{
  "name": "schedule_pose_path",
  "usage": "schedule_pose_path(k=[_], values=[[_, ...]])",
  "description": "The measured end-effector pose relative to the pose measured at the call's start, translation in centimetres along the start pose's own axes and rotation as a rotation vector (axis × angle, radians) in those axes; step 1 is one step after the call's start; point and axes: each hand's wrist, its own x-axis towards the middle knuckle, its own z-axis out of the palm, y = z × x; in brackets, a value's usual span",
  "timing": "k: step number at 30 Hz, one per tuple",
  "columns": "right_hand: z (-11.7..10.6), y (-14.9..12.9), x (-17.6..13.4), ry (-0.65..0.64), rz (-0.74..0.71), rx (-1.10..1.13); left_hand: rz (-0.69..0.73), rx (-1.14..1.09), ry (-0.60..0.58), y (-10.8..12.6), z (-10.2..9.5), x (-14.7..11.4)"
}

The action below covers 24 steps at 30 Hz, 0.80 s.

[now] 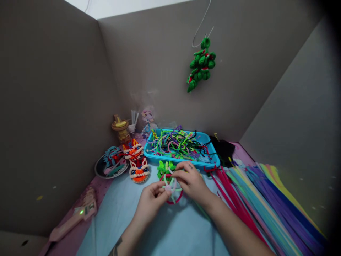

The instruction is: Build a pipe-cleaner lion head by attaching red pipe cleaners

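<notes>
Between my hands is a wheel-shaped pipe cleaner piece (178,197), with a dark pink ring and pale green and white strands crossing at its middle. My left hand (153,199) pinches it near the pale centre, thumb and forefinger together. From the upper right, my right hand (192,183) has its thumb and fingers closed on the upper strands. Just behind the piece sits a green fuzzy animal head (162,169), partly covered by my right fingers. To the left lie an orange and cream lion head (139,171) and a similar lion head (133,151) behind it.
A blue tray (182,164) of tangled pipe cleaner scraps stands behind. Bundles of long pipe cleaners (269,199) lie right. A metal bowl (99,172), yellow-lidded cup (120,128) and pink glue gun (77,217) are left. A green ornament (201,65) hangs above, by the grey panels.
</notes>
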Motion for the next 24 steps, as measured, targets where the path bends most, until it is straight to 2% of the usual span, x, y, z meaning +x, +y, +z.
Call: schedule_pose_path(k=[2, 8, 13, 16, 20, 24], values=[[0.0, 0.0, 0.0, -0.007, -0.023, -0.030, 0.005, 0.009, 0.017, 0.0, 0.0, 0.1], [0.3, -0.8, -0.2, 0.060, 0.016, 0.060, 0.089, 0.074, 0.205, 0.0, -0.2, 0.1], [0.1, -2.8, 0.0, 0.107, 0.047, 0.169, 0.147, 0.110, 0.220, 0.3, -0.1, -0.2], [-0.5, -3.6, 0.2, 0.147, -0.030, 0.102, 0.179, 0.141, 0.243, 0.2, -0.1, -0.3], [-0.9, -4.3, 0.1, 0.111, -0.150, 0.026, 0.224, 0.205, 0.244, -0.3, -0.3, -0.2], [-0.6, -4.4, 0.1, 0.083, -0.123, 0.064, 0.249, 0.253, 0.234, -0.5, -0.3, -0.3]])
